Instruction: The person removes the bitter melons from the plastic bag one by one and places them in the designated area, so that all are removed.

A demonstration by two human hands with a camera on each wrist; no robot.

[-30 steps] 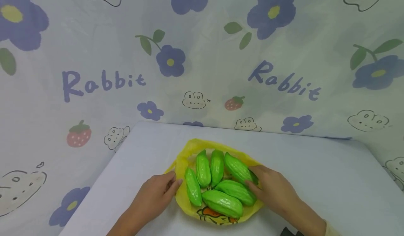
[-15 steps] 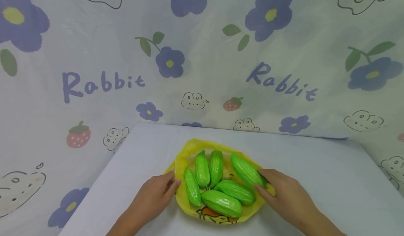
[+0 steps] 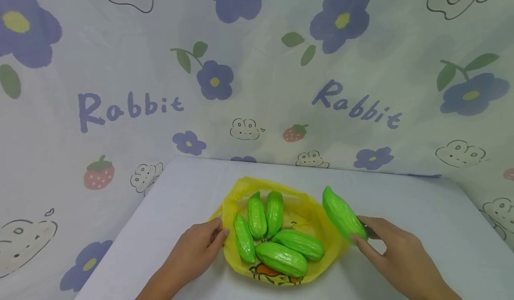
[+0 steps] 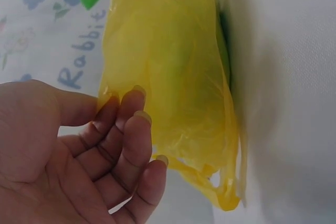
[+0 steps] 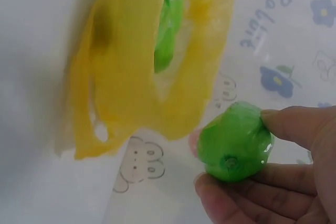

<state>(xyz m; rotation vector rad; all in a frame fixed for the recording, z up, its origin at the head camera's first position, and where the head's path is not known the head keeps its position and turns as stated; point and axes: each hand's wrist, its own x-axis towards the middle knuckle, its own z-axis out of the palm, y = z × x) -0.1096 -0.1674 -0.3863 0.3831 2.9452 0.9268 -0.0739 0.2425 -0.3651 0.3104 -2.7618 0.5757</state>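
Note:
A yellow plastic bag (image 3: 313,213) stands on the table with its mouth spread wide. Several glossy green bitter melons (image 3: 281,259) lie inside it. My left hand (image 3: 196,253) pinches the bag's left rim between thumb and index finger, while the other fingers curl loosely against the bag's side in the left wrist view. Past the bag's right rim, my right hand (image 3: 401,255) holds one bitter melon (image 3: 341,213) by its lower end, tilted with its tip up and to the left. The right wrist view shows that bitter melon (image 5: 236,145) end-on between thumb and fingers, apart from the bag.
The white table (image 3: 421,215) extends to the right and behind the bag. A patterned curtain (image 3: 257,68) with flowers, rabbits and strawberries rises at the table's back and left edges. A bag handle (image 4: 226,195) droops on the left side.
My right hand has drawn one bitter melon out of the bag, up and to the right past the rim. My left hand has kept its pinch on the left rim.

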